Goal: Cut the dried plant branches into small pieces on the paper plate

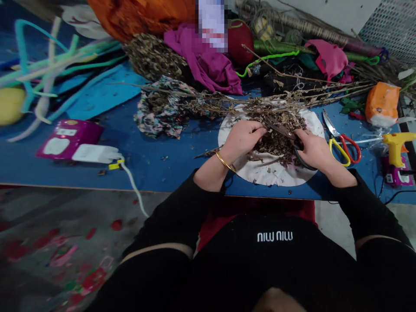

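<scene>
A round white cloth (pixel 269 173) lies on the blue table, with a heap of dry brown leaves (pixel 276 147) on it. My right hand (pixel 312 147) is closed around the black handles of dark-bladed scissors (pixel 279 128), whose blades point left over the heap. At the left side of the heap, close to the blade tips, my left hand (pixel 245 136) has its fingers pinched together. What it pinches is hidden or too small to make out. Long dry stems (pixel 224 102) with withered leaves stretch across the cloth's far edge.
To the right lie scissors with red and yellow handles (pixel 346 149), an orange packet (pixel 383 104) and a yellow glue gun (pixel 396 145). On the left are a purple box (pixel 69 138), a white plug with cable (pixel 97 153) and fuzzy coloured stems (pixel 65 65). Bundled fabrics (pixel 208 60) line the back.
</scene>
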A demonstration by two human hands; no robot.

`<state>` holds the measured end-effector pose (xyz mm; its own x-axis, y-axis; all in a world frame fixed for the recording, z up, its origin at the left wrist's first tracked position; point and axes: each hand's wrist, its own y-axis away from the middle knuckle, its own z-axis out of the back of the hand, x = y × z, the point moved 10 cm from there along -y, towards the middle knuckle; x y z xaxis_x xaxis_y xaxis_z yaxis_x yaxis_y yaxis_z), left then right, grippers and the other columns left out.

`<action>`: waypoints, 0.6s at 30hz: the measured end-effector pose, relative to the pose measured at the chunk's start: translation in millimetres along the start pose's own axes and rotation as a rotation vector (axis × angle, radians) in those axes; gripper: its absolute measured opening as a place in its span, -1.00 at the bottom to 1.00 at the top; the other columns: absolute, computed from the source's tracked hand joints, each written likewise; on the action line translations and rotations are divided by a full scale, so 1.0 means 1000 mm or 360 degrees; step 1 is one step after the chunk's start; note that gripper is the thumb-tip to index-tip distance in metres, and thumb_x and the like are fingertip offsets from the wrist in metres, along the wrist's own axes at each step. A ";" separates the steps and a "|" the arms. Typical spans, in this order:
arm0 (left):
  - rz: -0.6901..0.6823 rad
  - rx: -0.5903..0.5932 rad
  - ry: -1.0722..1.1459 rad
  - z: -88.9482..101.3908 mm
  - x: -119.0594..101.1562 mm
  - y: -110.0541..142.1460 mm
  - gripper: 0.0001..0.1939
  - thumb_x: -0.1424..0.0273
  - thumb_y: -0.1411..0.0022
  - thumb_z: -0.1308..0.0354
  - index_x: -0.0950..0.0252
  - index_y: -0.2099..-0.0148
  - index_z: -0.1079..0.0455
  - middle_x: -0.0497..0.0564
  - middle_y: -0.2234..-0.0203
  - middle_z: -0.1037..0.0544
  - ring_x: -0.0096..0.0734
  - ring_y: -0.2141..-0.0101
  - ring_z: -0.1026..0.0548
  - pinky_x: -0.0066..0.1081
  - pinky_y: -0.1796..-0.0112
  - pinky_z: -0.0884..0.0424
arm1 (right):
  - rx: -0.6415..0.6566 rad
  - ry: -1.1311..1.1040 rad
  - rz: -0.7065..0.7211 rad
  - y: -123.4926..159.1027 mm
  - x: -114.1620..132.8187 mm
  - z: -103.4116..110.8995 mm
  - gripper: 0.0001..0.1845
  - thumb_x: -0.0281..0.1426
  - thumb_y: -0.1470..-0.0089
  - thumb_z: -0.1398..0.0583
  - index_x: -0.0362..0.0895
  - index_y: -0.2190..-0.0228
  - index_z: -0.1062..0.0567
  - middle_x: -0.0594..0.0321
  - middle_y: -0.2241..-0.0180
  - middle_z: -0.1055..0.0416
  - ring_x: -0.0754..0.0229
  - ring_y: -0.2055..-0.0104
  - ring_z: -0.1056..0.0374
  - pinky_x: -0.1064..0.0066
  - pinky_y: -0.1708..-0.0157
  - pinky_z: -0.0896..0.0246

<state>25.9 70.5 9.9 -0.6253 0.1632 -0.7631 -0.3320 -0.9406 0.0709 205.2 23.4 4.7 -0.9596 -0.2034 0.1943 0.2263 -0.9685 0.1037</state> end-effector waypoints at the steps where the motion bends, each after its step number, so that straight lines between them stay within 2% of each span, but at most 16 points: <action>1: -0.0016 0.0007 -0.0011 -0.001 -0.001 -0.001 -0.64 0.35 -0.25 -0.08 0.27 0.60 -0.25 -0.08 0.72 -0.33 -0.47 0.61 -0.31 -0.40 0.46 -0.16 | 0.0004 0.0011 -0.0004 0.000 0.001 0.000 -0.48 -0.28 -0.14 -0.04 -0.17 -0.09 -0.43 -0.07 0.05 -0.50 0.00 0.24 -0.36 0.28 0.37 0.01; 7: -0.0018 -0.0016 0.0117 -0.004 0.003 -0.002 -0.65 0.35 -0.22 -0.07 0.25 0.60 -0.20 -0.10 0.72 -0.26 -0.48 0.62 -0.27 -0.44 0.53 -0.13 | 0.0089 0.0067 -0.0031 0.001 0.005 -0.004 -0.50 -0.34 -0.12 -0.03 -0.21 -0.07 -0.41 -0.10 0.06 -0.48 0.01 0.26 -0.34 0.28 0.37 0.02; 13: 0.0192 0.0056 0.0285 -0.011 0.016 0.000 -0.67 0.32 -0.21 -0.09 0.25 0.58 -0.21 -0.13 0.72 -0.22 -0.53 0.72 -0.25 -0.47 0.62 -0.13 | 0.0116 0.0099 -0.0061 0.000 0.006 -0.007 -0.52 -0.35 -0.15 -0.02 -0.23 -0.07 -0.41 -0.11 0.09 -0.49 0.01 0.26 -0.36 0.29 0.37 0.05; 18: 0.0187 0.0016 0.0358 -0.010 0.020 -0.001 -0.70 0.29 -0.21 -0.12 0.27 0.55 -0.29 -0.13 0.70 -0.26 -0.55 0.68 -0.25 -0.48 0.59 -0.18 | 0.0107 0.0115 -0.0058 0.000 0.005 -0.008 -0.52 -0.36 -0.15 -0.02 -0.23 -0.07 -0.42 -0.09 0.11 -0.49 0.01 0.24 -0.37 0.29 0.35 0.01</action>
<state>21.1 71.4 -11.9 -0.4876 -0.0184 -0.8729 -0.2742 -0.9460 0.1731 199.2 21.0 -1.7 -0.9764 -0.1804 0.1186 0.1994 -0.9641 0.1753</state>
